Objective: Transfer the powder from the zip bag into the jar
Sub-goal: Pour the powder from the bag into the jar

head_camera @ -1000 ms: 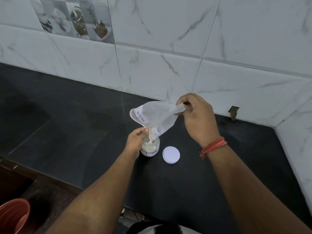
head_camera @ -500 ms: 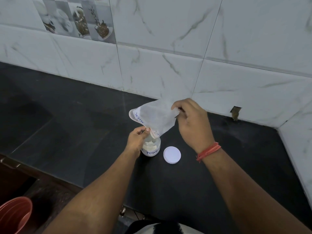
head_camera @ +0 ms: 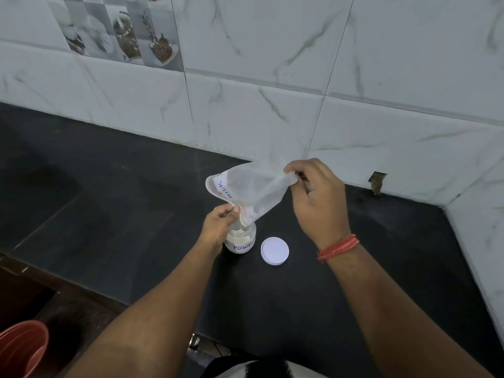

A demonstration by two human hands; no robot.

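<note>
Head view: two hands, left hand (head_camera: 218,227) and right hand (head_camera: 316,203), pinch one zip bag (head_camera: 253,192) over one jar (head_camera: 241,238).

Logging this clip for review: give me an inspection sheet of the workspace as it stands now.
Surface: dark stone counter, no spilled powder visible.
Job's things: zip bag upended over the open jar, looks nearly empty; its mouth points down at the jar. The jar stands upright, holds white powder, bears a handwritten label.
Clutter: white lid lying flat on the counter to the right of the jar, apart from it.
Hands: left hand pinches the bag's mouth at the jar's rim; right hand holds the bag's raised bottom corner; red thread band on that wrist.
Cables: nothing seen.
Surroundings: marbled wall tiles behind; orange bucket below the counter's edge at the lower left.
</note>
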